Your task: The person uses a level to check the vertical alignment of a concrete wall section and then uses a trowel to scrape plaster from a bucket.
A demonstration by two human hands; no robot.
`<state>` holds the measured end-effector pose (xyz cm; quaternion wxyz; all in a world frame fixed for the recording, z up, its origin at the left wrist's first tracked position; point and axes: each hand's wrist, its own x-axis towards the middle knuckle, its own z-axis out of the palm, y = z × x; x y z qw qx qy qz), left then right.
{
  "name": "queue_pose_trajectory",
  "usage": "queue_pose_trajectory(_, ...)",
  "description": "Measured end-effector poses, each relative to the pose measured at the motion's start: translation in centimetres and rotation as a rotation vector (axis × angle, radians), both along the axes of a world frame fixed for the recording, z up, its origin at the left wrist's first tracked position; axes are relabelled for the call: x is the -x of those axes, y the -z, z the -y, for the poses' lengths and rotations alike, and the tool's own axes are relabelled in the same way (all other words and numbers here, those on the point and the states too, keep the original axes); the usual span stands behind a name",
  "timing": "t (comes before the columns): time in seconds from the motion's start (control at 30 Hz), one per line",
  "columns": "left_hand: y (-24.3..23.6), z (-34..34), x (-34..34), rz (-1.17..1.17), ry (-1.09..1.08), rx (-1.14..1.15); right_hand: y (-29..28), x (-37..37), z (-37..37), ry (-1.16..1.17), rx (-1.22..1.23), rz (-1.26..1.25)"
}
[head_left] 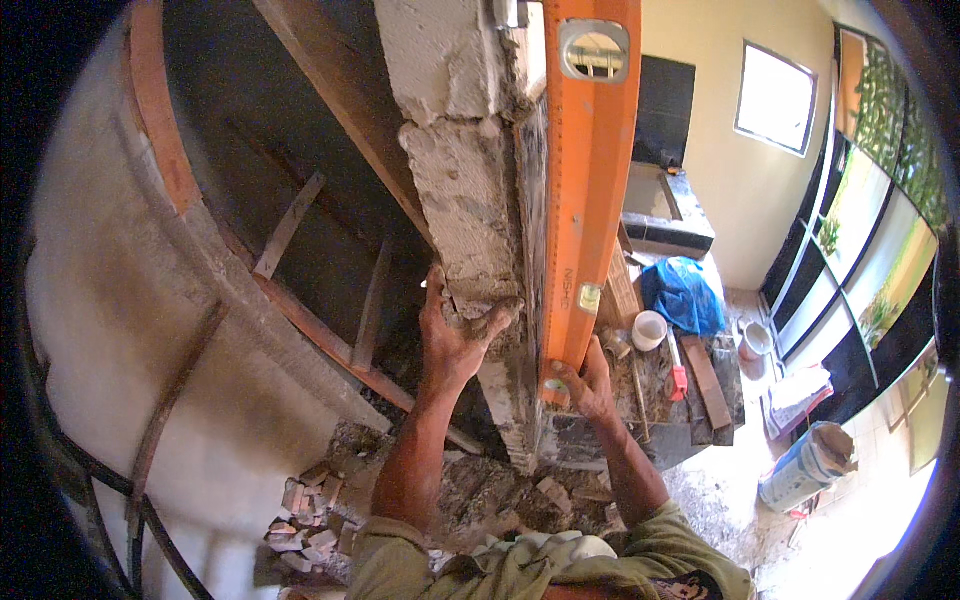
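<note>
A narrow masonry wall of rough grey blocks [465, 190] rises in front of me, with mortar smeared over its joints. My left hand [455, 340] grips the near end of a block in it, thumb on the right side and fingers round the left edge. Upright along the wall's right side stands a long orange spirit level [585, 180], with a vial window near its lower end. Low down, my right hand [588, 385] holds the level's bottom end, thumb on its face. Between wall and level runs a dark, mortar-stained upright strip [533, 250].
To the right, a cluttered worktop carries a blue plastic bag [684, 295], a white cup [649, 331], a red-handled brush [678, 382] and wood pieces [707, 385]. Beyond stands a bucket [754, 341] and a sack [808, 468]. Broken bricks [310, 520] lie below left, near a curved wall [150, 270].
</note>
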<state>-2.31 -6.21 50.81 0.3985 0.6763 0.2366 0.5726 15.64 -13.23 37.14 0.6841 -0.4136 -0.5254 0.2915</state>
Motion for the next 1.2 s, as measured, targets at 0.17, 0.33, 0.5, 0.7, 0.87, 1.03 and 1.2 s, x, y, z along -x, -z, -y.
queue_pose_trajectory(0.17, 0.9, -1.5, 0.4, 0.048, 0.015, -0.121, -0.6, 0.7, 0.8, -0.035, 0.054, -0.021)
queue_pose_trajectory(0.33, -0.1, -0.5, 0.3, -0.023, -0.044, -0.12, 1.1, -0.2, 0.4, 0.017, 0.018, 0.072)
queue_pose_trajectory(0.5, 1.0, -1.4, 0.4, -0.023, -0.015, -0.07, 5.9, -0.9, 0.1, -0.055, 0.146, 0.041)
queue_pose_trajectory(0.7, 0.4, -0.9, 0.9, -0.044, -0.059, -0.051, 4.6, 0.7, 0.4, -0.05, 0.146, 0.025)
queue_pose_trajectory(0.87, 0.1, -0.4, 0.2, 0.038, 0.013, -0.073, 4.1, -0.2, 0.4, -0.056, 0.132, 0.067)
queue_pose_trajectory(1.03, 0.9, -1.0, 0.3, 0.034, -0.001, -0.181, 3.4, 0.1, 0.3, -0.144, 0.199, 0.0)
queue_pose_trajectory(1.2, 0.4, -1.0, -0.3, 0.031, 0.005, -0.127, 5.1, -1.3, 0.1, -0.052, 0.197, 0.153)
